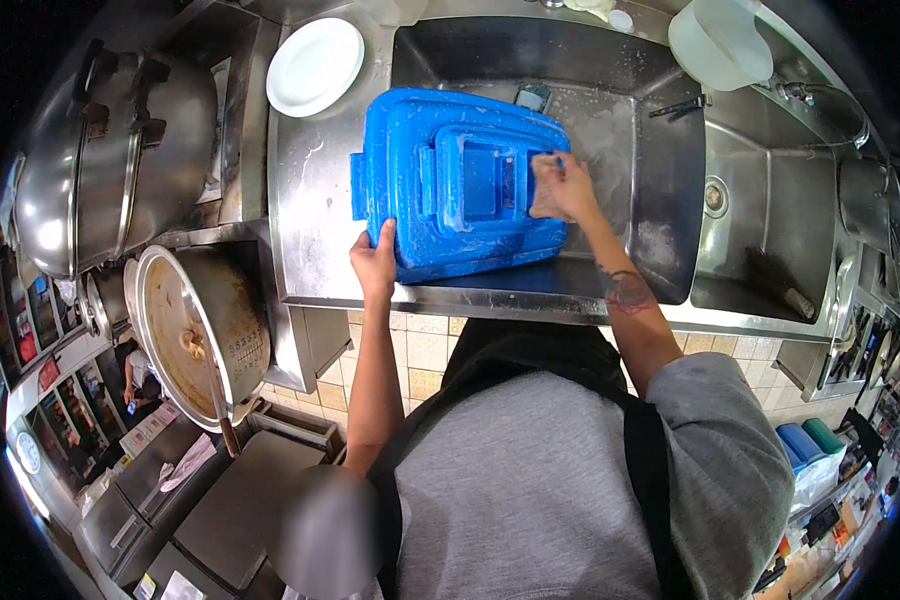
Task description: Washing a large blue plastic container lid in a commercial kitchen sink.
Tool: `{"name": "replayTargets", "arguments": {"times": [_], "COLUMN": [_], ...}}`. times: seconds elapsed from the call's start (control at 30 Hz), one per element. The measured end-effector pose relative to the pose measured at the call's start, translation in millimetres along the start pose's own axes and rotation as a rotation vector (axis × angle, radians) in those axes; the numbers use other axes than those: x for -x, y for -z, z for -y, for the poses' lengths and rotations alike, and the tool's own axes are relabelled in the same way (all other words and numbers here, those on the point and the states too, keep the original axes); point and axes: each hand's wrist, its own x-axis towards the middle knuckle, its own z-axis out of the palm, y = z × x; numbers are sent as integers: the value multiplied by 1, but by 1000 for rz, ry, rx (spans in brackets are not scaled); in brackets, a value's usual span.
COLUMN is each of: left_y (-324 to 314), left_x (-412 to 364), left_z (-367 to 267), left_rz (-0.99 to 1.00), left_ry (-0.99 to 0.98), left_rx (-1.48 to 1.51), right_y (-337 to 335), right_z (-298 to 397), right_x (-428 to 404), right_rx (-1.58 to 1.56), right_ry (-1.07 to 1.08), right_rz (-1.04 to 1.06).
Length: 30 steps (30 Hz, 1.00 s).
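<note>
A large blue plastic lid (412,187) with a raised, recessed middle rests tilted over the left part of a steel sink, wet and streaked with suds. Its left end lies over the steel counter. My left hand (375,262) grips the lid's near left corner, thumb on top. In my right hand (570,187) is a brownish cloth or sponge (546,184), pressed near the right end of the raised part. The hand is slightly blurred. Behind the lid, a dark green scouring pad (532,97) lies in the sink basin (600,142).
A white plate (315,67) sits on the counter. To the right are a second basin (765,195) with a drain, a translucent plastic container (720,45) and a faucet (802,91). At left stand a large stockpot (247,330) with a long-handled utensil and a domed steel vessel (157,150).
</note>
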Motion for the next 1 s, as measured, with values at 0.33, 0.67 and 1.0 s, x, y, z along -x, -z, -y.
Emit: {"name": "replayTargets", "arguments": {"times": [0.33,0.67,1.0], "left_y": [-1,0,5], "left_x": [-2,-2,-2], "left_z": [1,6,-1], "left_rz": [23,-29,-10], "left_ry": [4,-51,-9], "left_rx": [16,71,-68], "right_y": [-32,0,-25], "right_z": [34,22,13], "right_x": [5,5,2], "right_rx": [-118,260,-1165], "right_ry": [-101,-117,-525], "right_rz": [-107,503,318]}}
